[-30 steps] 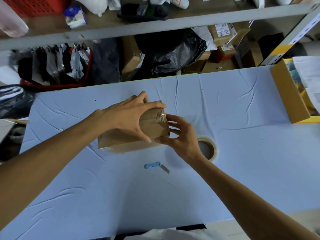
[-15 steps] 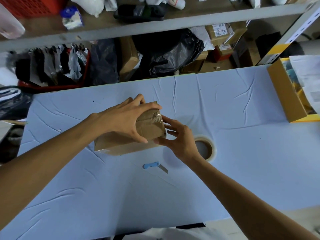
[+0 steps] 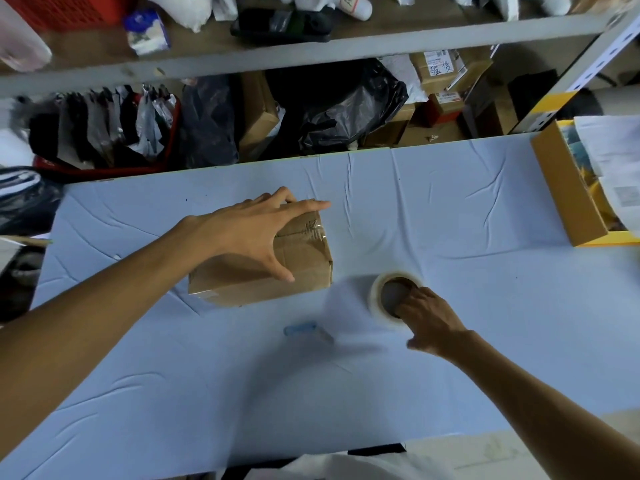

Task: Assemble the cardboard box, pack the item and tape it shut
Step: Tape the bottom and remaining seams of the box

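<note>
Just right of the cardboard box (image 3: 308, 254) — long axis lying left-right under the left hand (image 3: 249, 233), fingers spread flat — the right hand (image 3: 431, 322) is hooking curled fingers into the tape roll (image 3: 375, 301).

stockroom: parcel-laden shelves (image 3: 311, 50)

The cardboard box (image 3: 298, 268) is plain brown, the tape roll (image 3: 375, 299) milky white with a brown core. The table cover (image 3: 450, 341) is pale blue, and the cutter (image 3: 299, 329) has a brighter blue handle (blurred). A red crate (image 3: 62, 8) and a glossy black bag (image 3: 346, 109) sit behind, with a brown carton (image 3: 561, 188) edged in yellow.
</note>
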